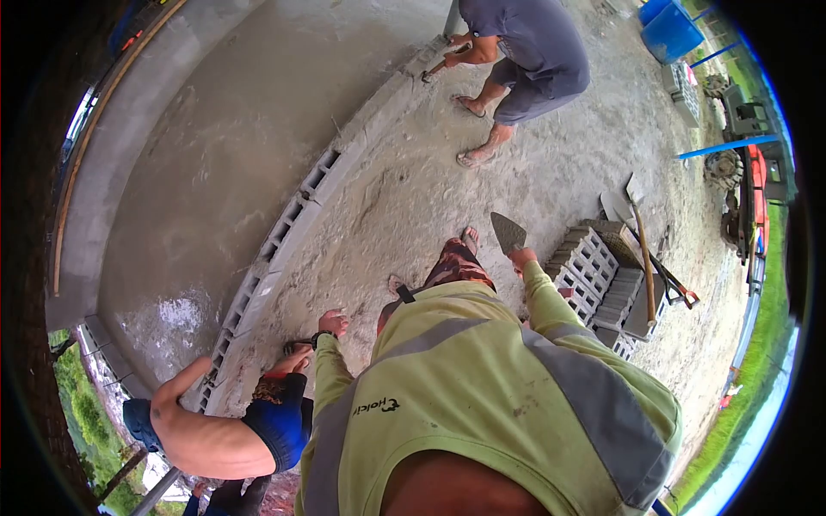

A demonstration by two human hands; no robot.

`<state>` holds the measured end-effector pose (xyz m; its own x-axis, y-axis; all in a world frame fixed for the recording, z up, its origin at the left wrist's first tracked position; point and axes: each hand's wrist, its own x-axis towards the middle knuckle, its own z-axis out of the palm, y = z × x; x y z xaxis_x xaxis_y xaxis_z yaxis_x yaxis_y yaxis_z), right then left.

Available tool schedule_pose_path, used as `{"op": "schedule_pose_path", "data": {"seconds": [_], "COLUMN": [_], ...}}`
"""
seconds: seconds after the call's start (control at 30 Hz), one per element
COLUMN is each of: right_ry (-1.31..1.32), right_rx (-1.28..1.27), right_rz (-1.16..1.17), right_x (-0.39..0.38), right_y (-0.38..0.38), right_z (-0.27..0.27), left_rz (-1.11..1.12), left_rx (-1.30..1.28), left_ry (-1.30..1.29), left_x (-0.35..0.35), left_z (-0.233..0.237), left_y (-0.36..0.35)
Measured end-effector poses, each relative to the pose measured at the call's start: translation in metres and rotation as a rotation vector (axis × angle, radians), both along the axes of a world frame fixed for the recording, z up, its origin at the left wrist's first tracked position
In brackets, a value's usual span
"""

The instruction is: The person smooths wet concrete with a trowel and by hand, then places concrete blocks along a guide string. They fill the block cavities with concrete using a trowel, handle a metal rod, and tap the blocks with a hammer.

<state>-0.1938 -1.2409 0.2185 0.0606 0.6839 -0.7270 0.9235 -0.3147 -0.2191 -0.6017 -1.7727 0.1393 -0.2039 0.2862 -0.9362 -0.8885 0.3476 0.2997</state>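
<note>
My right hand (520,258) is closed around the handle of a trowel (508,230), its pointed grey blade aimed forward and to the left. My left hand (333,322), with a dark band at the wrist, hangs by my side with its fingers curled and no object showing in it. Both hands are above the rough ground, apart from the curved row of hollow concrete blocks (280,230). To the right of my right hand stands a stack of concrete blocks (589,275).
A person (533,60) bends over the far wall section with a hammer-like tool (437,69). Another person (211,434) crouches at the near end, lower left. A shovel (645,249) leans on the block stack. Wet grey concrete (215,163) lies beyond the wall; blue drums (671,33) stand far right.
</note>
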Motion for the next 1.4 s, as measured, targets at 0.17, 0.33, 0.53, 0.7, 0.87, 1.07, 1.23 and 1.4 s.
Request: {"op": "schedule_pose_path", "data": {"seconds": [0.17,0.33,0.53,0.7,0.87,1.07,1.23,1.4], "right_ry": [0.031,-0.037,-0.06,0.016,-0.018,-0.21,-0.106,-0.086], "right_rx": [0.011,-0.031,-0.018,-0.011,-0.025,-0.034,-0.013,0.016], "right_rz": [0.014,0.096,0.199,0.114,0.225,0.664,0.373,0.163], "right_x": [0.0,0.002,0.008,0.004,0.002,0.006,0.017,0.003], "right_y": [0.0,0.005,0.004,-0.004,-0.005,0.001,0.001,-0.005], "right_z": [-0.001,-0.003,-0.012,0.001,0.003,-0.018,-0.037,-0.009], "left_rz": [0.096,0.03,0.087,0.034,0.032,-0.026,0.061,-0.075], "left_rx": [0.063,0.044,0.037,0.066,0.036,0.045,0.116,0.028], "left_ry": [-0.064,0.068,-0.07,-0.047,-0.022,0.01,-0.155,-0.009], "left_x": [-0.004,0.0,-0.006,0.001,-0.001,-0.005,-0.014,-0.007], "left_z": [0.0,0.015,0.004,0.004,0.004,0.003,0.001,0.003], "left_y": [0.006,0.016,0.013,0.007,0.004,0.001,-0.001,0.014]}}
